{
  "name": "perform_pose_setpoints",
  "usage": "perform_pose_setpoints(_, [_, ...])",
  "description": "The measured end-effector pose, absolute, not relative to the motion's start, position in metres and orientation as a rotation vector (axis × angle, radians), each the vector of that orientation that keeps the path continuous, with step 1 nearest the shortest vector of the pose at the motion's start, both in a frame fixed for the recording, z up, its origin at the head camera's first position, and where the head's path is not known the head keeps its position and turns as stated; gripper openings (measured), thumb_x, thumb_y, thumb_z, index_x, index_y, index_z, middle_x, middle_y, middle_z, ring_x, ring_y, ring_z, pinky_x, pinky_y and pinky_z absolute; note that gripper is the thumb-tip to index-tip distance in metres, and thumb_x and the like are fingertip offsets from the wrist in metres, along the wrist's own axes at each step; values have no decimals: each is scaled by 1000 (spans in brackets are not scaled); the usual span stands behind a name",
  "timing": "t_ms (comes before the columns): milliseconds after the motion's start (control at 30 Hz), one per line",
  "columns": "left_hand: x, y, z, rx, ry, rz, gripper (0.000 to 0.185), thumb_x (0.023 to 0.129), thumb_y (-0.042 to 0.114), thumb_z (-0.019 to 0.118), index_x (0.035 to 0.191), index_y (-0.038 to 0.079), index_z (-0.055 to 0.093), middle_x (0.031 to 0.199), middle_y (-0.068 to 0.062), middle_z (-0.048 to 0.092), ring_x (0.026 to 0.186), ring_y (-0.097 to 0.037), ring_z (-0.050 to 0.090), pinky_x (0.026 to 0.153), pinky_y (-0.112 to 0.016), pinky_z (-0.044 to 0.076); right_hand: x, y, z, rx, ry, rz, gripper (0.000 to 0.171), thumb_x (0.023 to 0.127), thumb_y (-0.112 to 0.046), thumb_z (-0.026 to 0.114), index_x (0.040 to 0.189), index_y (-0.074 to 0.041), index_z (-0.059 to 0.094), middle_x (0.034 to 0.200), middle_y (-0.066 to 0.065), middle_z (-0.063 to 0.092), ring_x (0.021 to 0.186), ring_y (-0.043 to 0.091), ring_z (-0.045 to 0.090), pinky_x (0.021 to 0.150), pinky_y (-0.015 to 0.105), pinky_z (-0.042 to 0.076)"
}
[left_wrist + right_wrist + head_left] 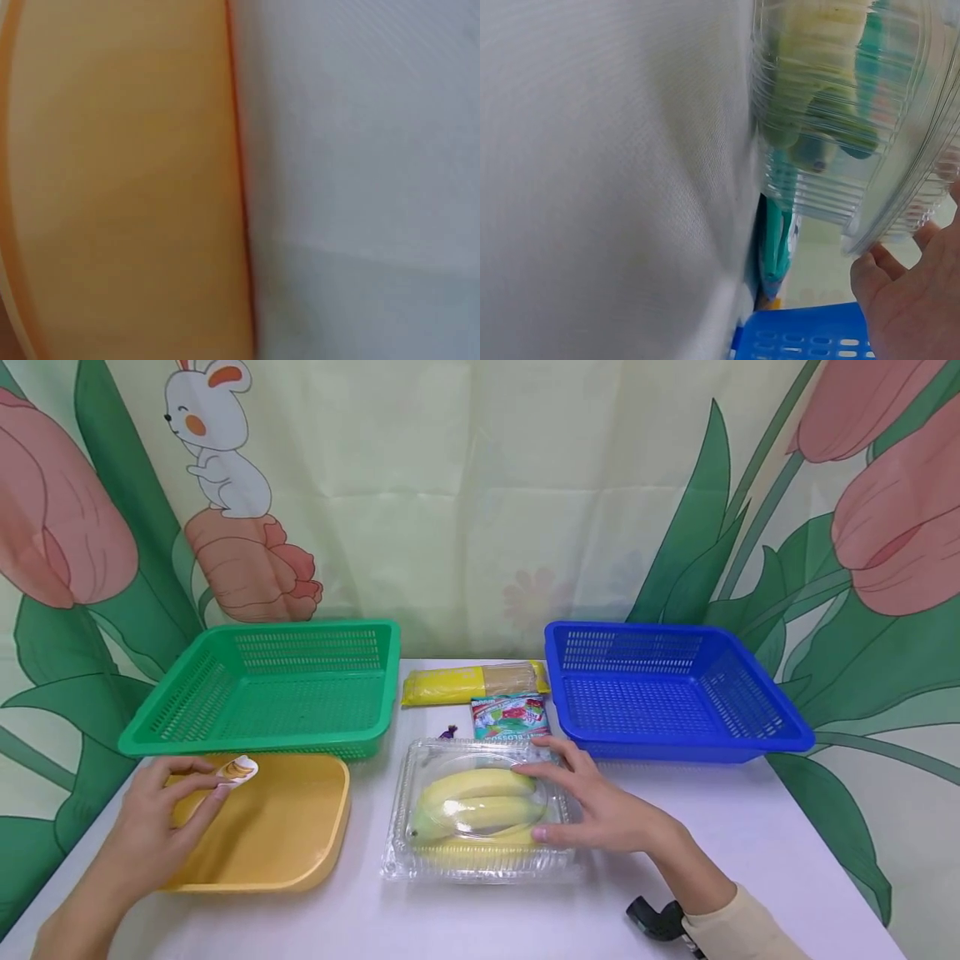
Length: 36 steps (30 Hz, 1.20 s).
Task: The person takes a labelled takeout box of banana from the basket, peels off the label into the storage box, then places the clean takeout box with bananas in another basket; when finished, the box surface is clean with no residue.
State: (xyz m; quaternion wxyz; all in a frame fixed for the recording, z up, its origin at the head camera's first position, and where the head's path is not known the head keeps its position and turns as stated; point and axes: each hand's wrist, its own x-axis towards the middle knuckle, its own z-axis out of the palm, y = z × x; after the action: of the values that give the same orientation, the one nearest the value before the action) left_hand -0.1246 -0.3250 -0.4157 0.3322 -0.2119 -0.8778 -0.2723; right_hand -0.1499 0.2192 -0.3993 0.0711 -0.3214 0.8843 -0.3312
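My left hand [161,822] is over the yellow tray [330,860], pinching a small white paper sticker [242,768] with a yellow-orange picture between thumb and fingertips. In the left wrist view only the tray [135,180] and the white tablecloth appear. Several yellow bananas [480,814] lie inside a closed clear plastic clamshell box [405,860] at the middle of the table. My right hand [600,810] rests spread on the right side of its lid. From the right wrist, the fingers of that hand [915,292] touch the lid's edge, and greenish banana tips show through the ribbed wall.
A green basket [322,747] stands at the back left and a blue basket [675,750] at the back right. Between them lie a yellow packet [442,687], a teal printed packet [510,717] and a small dark purple item [448,732]. A black object [656,920] sits by the right forearm.
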Motion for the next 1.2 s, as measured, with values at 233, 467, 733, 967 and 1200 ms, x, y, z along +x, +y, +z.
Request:
perform_pose_setpoints(233, [-121, -339, -429, -514, -2372, -667, 12, 80, -6, 80, 84, 3, 75, 104, -14, 58, 105, -3, 38, 85, -31, 27, -153, 219, -398, -991, 2668, -985, 70, 90, -51, 75, 153, -38, 47, 169, 1, 11, 152, 35, 13, 102, 75, 37])
perform_pose_setpoints(467, [-120, -346, -436, -484, -2550, -669, 11, 82, -2, 81, 88, 6, 77, 104, -7, 57, 101, 3, 36, 80, -18, 35, -153, 219, -399, -973, 2665, -984, 69, 89, -51, 76, 151, -41, 47, 169, 0, 11, 152, 35, 11, 103, 77, 36])
perform_pose_setpoints(733, [-124, -345, -429, -490, -2720, -571, 7, 87, 8, 81, 92, 7, 78, 105, -10, 60, 97, -27, 51, 76, -21, 39, -151, 219, -400, -966, 2659, -1007, 69, 90, -49, 77, 151, -40, 47, 168, -6, 10, 150, 35, 14, 101, 76, 37])
perform_pose_setpoints(967, [-126, -343, -428, -480, -2801, -500, 5, 87, 10, 81, 91, 10, 78, 105, -11, 60, 98, -28, 53, 78, -26, 40, -151, 218, -400, -951, 2660, -1004, 69, 89, -49, 76, 151, -43, 47, 168, -5, 10, 151, 35, 13, 102, 77, 36])
perform_pose_setpoints(1200, [-131, -342, -430, -468, -2929, -443, 4, 92, 19, 78, 90, 16, 76, 105, -8, 63, 102, -29, 57, 84, -40, 47, -151, 219, -401, -953, 2658, -1011, 68, 89, -48, 76, 151, -42, 47, 168, -6, 10, 151, 35, 14, 102, 77, 36])
